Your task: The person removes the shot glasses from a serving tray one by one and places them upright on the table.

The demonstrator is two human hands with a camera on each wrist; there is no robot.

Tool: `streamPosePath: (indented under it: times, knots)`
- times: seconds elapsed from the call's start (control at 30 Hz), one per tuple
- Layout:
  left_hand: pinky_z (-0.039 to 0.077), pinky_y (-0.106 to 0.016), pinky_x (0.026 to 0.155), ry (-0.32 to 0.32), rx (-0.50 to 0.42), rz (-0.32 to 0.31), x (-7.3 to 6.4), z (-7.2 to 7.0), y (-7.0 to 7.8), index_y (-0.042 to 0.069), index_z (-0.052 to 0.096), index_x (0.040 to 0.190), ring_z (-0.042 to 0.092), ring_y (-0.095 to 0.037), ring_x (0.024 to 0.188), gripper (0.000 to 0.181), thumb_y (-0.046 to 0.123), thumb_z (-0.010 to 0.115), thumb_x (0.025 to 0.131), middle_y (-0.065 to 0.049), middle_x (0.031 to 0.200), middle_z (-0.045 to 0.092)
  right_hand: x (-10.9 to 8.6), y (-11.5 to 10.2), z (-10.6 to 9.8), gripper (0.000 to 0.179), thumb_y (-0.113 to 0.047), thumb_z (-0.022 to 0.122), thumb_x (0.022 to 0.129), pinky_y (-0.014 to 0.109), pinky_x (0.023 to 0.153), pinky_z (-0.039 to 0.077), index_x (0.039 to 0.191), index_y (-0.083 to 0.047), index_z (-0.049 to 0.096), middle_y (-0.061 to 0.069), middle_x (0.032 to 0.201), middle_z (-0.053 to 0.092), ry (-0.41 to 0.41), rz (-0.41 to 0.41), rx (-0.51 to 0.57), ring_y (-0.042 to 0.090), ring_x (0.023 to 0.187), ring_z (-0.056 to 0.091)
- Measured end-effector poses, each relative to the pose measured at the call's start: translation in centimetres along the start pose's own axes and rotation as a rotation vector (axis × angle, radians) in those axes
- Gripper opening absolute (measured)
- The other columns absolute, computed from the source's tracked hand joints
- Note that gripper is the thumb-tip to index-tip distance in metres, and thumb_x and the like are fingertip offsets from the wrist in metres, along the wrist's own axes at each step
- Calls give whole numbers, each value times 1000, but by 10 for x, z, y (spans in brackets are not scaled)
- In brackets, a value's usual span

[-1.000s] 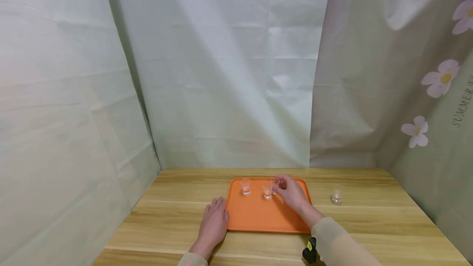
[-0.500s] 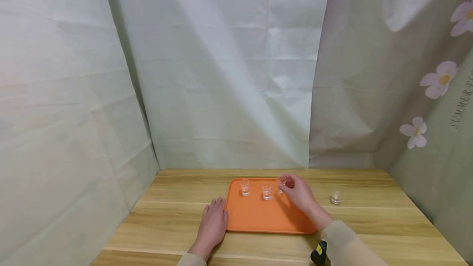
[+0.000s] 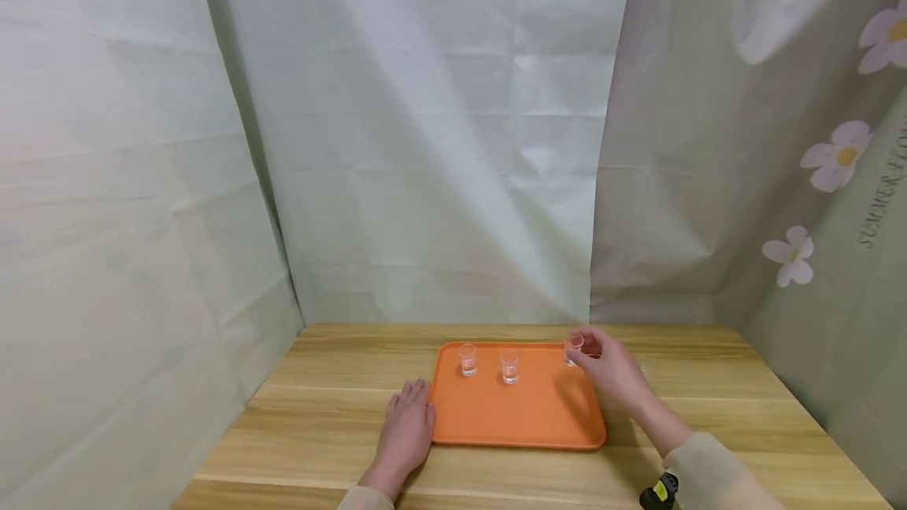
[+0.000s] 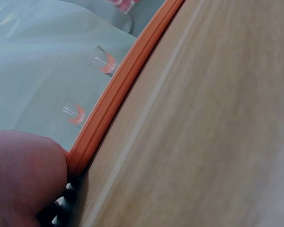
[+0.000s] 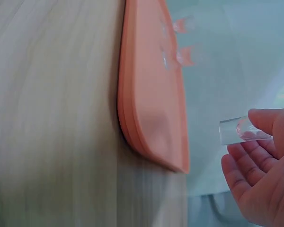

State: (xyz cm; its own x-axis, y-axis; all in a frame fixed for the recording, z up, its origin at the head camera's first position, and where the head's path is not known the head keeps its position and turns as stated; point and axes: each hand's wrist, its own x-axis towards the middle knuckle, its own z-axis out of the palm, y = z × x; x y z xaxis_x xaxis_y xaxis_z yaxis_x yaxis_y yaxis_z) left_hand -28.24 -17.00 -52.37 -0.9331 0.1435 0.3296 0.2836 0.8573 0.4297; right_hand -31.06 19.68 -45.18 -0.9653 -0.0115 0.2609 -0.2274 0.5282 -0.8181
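In the head view, a wood-grain table (image 3: 333,408) is filling the lower part, with pale sheeting (image 3: 425,140) hanging behind and at both sides; printed white flowers (image 3: 838,156) are showing on the right. An orange tray (image 3: 517,415) is lying on the table, and a left glass (image 3: 468,361) and a middle glass (image 3: 509,369) are standing upright on it. The right hand (image 3: 611,368) is pinching a third glass (image 3: 572,349) at the tray's far right corner, while a fourth glass (image 3: 646,369) is standing to the right of the tray, partly hidden behind that hand. The left hand (image 3: 405,431) is resting on the table against the tray's left edge, its fingers lying straight. Compared with half a second ago, the third glass is sitting farther right, away from the middle glass, while the two others are keeping their places on the tray. In the left wrist view, part of the left hand is showing beside the orange rim, with two clear glasses beyond. In the right wrist view, thumb and fingers are gripping the third glass near its mouth; whether any glass is containing liquid, one cannot tell.
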Motion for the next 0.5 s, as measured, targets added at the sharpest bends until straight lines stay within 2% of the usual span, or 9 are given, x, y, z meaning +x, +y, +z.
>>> streamPosePath:
  times: [0.23, 0.4, 0.5]
  knots:
    - [34, -71, 124, 18, 7, 14, 0, 2, -1, -13, 63, 144, 49, -55, 148, 41, 9, 61, 110, -34, 153, 59, -11, 5, -32, 43, -20, 76, 107, 46, 98, 62, 141, 3, 65, 17, 128, 74, 6, -21, -29, 36, 121, 72]
    - [34, -71, 124, 12, 6, 13, 1, 2, -2, -13, 63, 144, 49, -55, 147, 41, 9, 61, 110, -34, 153, 59, -17, 11, -54, 46, -26, 76, 108, 33, 90, 62, 142, 3, 64, 17, 130, 73, 20, -11, -58, 38, 123, 71]
    - [33, -71, 124, 2, 3, 6, 1, 2, -3, -13, 62, 144, 49, -55, 148, 41, 9, 61, 110, -34, 153, 58, -21, 15, -64, 47, -30, 76, 108, 35, 91, 61, 143, 1, 65, 17, 132, 73, 37, -5, -84, 39, 124, 70]
